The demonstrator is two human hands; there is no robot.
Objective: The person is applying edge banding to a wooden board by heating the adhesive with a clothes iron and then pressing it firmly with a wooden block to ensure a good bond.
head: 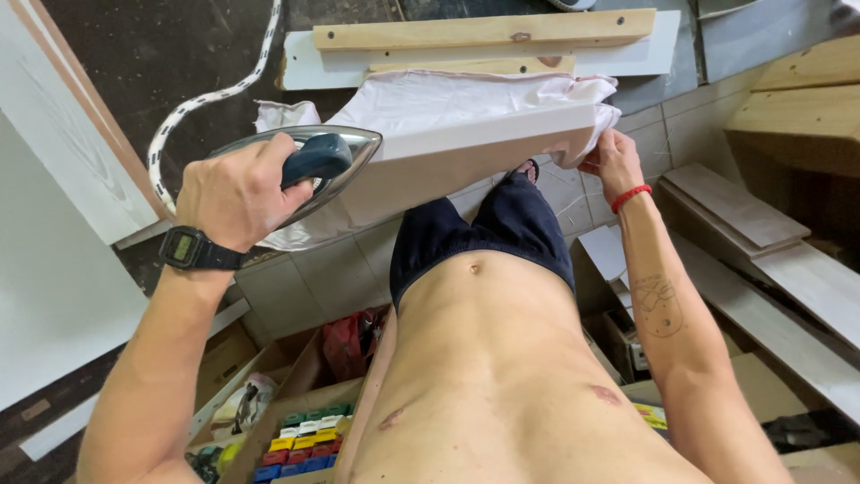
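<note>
My left hand [235, 190] is closed around the dark blue handle of a clothes iron [315, 161], held tilted above the left end of a white board [484, 143]. A pale pink cloth [448, 100] is spread over that board. A black wristwatch sits on my left wrist. My right hand [611, 159], with a red string on the wrist, pinches the cloth's edge at the board's right corner. The iron's braided white cord [206, 99] loops away to the upper left.
Wooden battens [484, 31] lie on a white panel behind the board. White panels [54, 179] lean at the left. Wooden planks [761, 233] and boxes stand at the right. A cardboard box [300, 439] with coloured blocks sits on the floor below.
</note>
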